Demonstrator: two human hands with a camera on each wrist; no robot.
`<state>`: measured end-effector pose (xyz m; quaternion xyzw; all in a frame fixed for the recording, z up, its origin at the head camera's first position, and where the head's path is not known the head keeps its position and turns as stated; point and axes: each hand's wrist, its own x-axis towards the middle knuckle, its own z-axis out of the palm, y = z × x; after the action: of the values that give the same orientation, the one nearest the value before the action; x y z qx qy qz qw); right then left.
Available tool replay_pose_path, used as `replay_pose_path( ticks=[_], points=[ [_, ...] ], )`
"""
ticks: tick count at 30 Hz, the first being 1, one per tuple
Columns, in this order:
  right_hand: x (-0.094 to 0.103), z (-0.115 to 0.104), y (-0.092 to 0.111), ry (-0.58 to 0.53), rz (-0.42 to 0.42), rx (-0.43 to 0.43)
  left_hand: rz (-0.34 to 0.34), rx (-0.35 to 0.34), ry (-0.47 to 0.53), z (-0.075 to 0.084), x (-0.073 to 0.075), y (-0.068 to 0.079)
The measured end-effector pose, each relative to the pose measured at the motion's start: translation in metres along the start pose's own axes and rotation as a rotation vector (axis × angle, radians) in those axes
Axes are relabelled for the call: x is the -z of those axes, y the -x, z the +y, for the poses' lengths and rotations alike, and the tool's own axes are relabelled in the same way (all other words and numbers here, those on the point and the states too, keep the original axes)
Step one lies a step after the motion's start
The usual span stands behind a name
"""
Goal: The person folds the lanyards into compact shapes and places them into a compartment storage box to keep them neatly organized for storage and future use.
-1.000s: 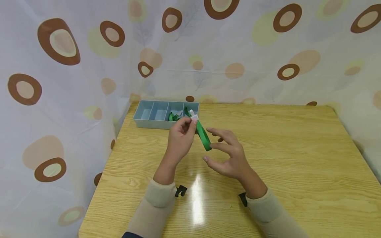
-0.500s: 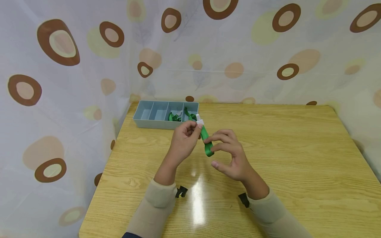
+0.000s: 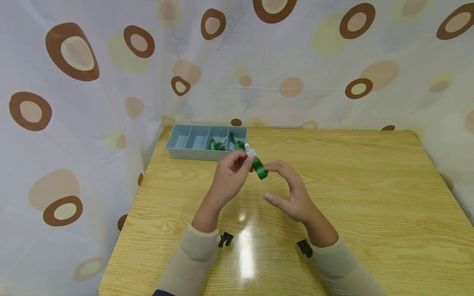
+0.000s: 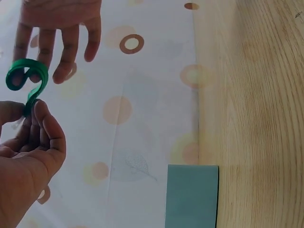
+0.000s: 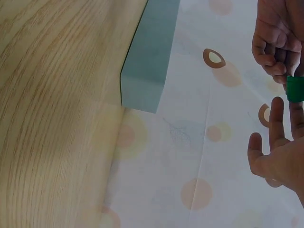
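My left hand pinches a green satin ribbon by its end, between thumb and fingers. A white plastic piece sits at that pinched end. From there the ribbon hangs in a loop toward my right hand, whose thumb stays apart from the other fingers. In the left wrist view, the ribbon curls about the outstretched fingertips of the right hand. Only part of the ribbon shows at the edge of the right wrist view.
A light-blue divided tray stands at the back left of the wooden table. Its two right compartments hold more green ribbons with white pieces. A patterned cloth hangs behind the table.
The left hand has shifted slightly right and down with the ribbon. The ribbon's hanging part has folded up into a shorter loop as the right hand's fingers touch it.
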<state>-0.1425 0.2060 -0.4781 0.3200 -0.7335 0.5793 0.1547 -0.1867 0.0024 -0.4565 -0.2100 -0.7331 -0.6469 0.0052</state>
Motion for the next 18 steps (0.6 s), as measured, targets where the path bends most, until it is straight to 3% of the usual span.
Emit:
replay_pose_path(
  ticks=[6, 13, 18],
  points=[
    [-0.0006, -0.0016, -0.0014, 0.037, -0.003, -0.113, -0.029, -0.036, -0.037, 0.002, -0.0034, 0.0007],
    [-0.0008, -0.0029, -0.004, 0.047, -0.009, -0.166, -0.065, -0.084, -0.052, 0.0001, -0.0045, 0.0018],
    [0.0002, -0.0023, -0.0045, 0.043, -0.017, -0.188, -0.084, -0.159, -0.072, -0.002, -0.004, 0.0017]
  ],
)
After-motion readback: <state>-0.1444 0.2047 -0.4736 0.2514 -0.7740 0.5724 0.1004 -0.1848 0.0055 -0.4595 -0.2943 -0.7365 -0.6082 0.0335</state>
